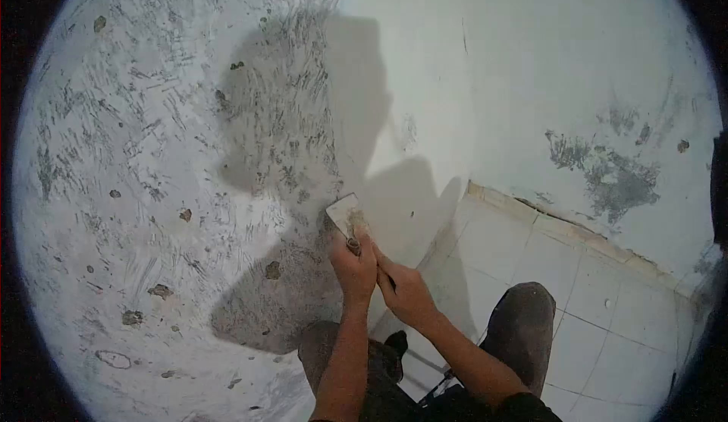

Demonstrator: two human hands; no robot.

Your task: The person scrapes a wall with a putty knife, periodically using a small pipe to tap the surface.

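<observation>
A scraper (344, 208) with a pale, flat blade rests against the wall, close to the line where a rough, scored surface meets a smooth white one. Near the blade, my left hand (354, 268) is closed around the scraper. Just below and to the right, my right hand (408, 293) is closed on the rear of its handle, most of which the fingers hide. The scored wall (167, 179) has grey scratch marks and several small pits. The smooth wall (409, 43) lies directly right of the blade.
A grey patch (618, 183) of bare surface marks the right-hand wall. Below it, a cracked beige skirting strip (576, 234) borders the white tiled floor (591, 293). My knees flank my forearms, the right knee (523, 316) over the tiles. Shadows fall across the walls.
</observation>
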